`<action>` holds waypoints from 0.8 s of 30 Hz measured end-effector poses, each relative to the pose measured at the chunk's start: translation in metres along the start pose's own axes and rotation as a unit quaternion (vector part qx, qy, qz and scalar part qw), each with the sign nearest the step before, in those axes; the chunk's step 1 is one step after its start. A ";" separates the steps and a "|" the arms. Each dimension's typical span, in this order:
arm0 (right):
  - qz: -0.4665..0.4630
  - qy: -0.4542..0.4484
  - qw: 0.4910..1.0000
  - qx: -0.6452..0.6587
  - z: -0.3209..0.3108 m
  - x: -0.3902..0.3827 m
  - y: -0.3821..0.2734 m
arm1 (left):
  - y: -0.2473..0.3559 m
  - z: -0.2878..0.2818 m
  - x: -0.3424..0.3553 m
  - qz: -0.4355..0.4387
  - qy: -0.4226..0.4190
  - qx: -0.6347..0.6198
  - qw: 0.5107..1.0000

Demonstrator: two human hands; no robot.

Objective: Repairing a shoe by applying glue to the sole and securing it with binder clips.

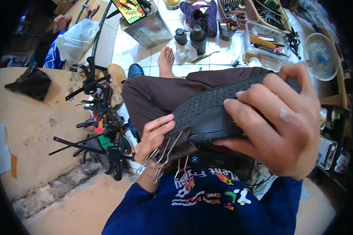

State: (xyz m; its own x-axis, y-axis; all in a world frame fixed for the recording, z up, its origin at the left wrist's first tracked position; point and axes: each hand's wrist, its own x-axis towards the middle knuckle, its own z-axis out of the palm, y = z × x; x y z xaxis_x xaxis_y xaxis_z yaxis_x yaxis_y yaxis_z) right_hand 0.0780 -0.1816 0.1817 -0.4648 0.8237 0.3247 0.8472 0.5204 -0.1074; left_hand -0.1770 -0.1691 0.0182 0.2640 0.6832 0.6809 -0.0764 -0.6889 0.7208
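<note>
A black shoe (202, 107) lies across my lap area with its textured sole turned up toward me. My right hand (284, 121) is closed round its right part, fingers over the sole and thumb along the lower edge. At the left end, my left hand (153, 137) grips the shoe, fingertips on the sole's rim. Beside those fingers, several binder clips (187, 148) with silver wire handles are clamped along the shoe's edge; their handles point toward me and partly cover the left palm. The shoe's underside is hidden.
A cluster of black clamps (102, 117) stands on the left. Ahead on the tiles are a metal tin (147, 31), dark bottles (198, 41), purple shoes (202, 17) and a clear tool box (262, 41). A white plastic basket (321, 56) is at the right.
</note>
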 end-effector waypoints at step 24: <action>0.058 -0.026 0.968 0.241 0.162 -0.052 0.039 | -0.047 -0.007 0.041 -0.272 -0.138 0.075 0.949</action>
State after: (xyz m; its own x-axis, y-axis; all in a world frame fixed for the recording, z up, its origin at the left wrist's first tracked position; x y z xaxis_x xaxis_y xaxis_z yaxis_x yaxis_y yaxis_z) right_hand 0.0931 -0.1679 0.0081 -0.3961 0.8868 0.2383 0.6820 0.4579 -0.5703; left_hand -0.1692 -0.1065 0.0130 0.4695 0.8720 0.1386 0.2751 -0.2937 0.9155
